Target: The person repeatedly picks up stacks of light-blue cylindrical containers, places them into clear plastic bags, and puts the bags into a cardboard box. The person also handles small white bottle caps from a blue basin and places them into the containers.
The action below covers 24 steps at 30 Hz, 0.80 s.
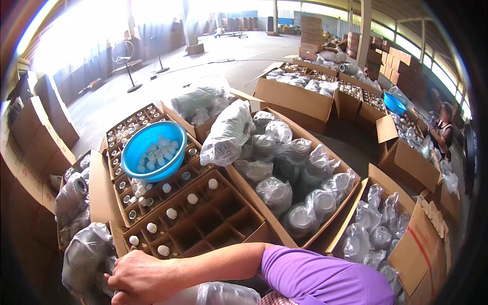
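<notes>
My right arm, in a purple sleeve, reaches across the lower edge to the left. My right hand (136, 277) is closed, its fingers curled by the near left corner of a divided carton (259, 235); what it grips is hidden. Several white-capped bottles (172, 213) stand in that carton's far and left cells, and other cells are bare. A clear plastic-wrapped bundle (229, 295) lies below my forearm. Left of my hand sits a bagged clear bundle (87, 259). A blue basin (129, 165) of white caps (157, 155) rests on the carton behind. My left hand does not show.
An open carton (351, 185) of bagged clear containers (274, 193) stands to the right, with another carton (422, 244) beyond it. A large plastic-wrapped bundle (229, 132) lies across carton edges. Another person (443, 132) works at far right. Fans (131, 76) stand on the far floor.
</notes>
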### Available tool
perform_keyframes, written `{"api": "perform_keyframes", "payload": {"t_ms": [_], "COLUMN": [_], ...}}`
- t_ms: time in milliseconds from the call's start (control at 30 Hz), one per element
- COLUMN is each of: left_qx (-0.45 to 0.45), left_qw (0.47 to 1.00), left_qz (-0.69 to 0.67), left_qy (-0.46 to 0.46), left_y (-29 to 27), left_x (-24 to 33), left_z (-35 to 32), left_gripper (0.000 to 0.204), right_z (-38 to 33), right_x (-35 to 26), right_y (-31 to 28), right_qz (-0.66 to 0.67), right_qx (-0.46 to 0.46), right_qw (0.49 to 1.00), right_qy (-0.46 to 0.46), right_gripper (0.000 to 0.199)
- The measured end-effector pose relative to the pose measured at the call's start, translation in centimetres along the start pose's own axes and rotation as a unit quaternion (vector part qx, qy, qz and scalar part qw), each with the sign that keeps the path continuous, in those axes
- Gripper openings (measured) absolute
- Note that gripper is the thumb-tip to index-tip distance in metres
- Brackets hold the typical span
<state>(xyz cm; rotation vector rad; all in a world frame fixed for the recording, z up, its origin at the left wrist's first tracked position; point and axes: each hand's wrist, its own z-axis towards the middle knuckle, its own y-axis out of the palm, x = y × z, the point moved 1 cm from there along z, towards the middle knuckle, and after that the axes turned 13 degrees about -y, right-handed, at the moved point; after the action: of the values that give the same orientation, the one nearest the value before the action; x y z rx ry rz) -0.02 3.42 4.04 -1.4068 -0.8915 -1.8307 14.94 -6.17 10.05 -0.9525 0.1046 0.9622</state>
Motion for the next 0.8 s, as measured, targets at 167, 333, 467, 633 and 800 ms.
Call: {"api": "perform_keyframes", "payload": {"t_ms": [167, 333, 467, 633, 800], "left_qx": [-0.011, -0.014, -0.025, -0.036, -0.032], "left_qw": [0.993, 0.988, 0.994, 0.916, 0.914], "left_qz": [0.117, 0.154, 0.097, 0.333, 0.374], "left_qy": [0.006, 0.0, -0.05, 0.222, 0.153], "left_y": [-0.5, -1.8, -3.6, 3.4, 6.6], "left_x": [-1.2, -1.1, -0.4, 5.5, 5.5], "left_z": [-1.4, -2.8, -2.6, -3.8, -3.4], "left_gripper": [0.066, 0.066, 0.067, 0.057, 0.035], "right_z": [-0.8, -2.0, -1.3, -0.4, -2.3], "right_x": [4.0, 9.2, 9.7, 10.6, 12.1], "right_y": [0.7, 2.1, 2.3, 1.6, 4.9], "right_qz": [0.217, 0.573, 0.585, 0.549, 0.667], "right_qx": [0.074, 0.1, 0.098, 0.16, 0.199], "right_qw": [0.973, 0.814, 0.803, 0.816, 0.717], "right_qy": [-0.041, -0.009, -0.048, -0.085, -0.02], "right_gripper": [0.034, 0.032, 0.028, 0.042, 0.036]}}
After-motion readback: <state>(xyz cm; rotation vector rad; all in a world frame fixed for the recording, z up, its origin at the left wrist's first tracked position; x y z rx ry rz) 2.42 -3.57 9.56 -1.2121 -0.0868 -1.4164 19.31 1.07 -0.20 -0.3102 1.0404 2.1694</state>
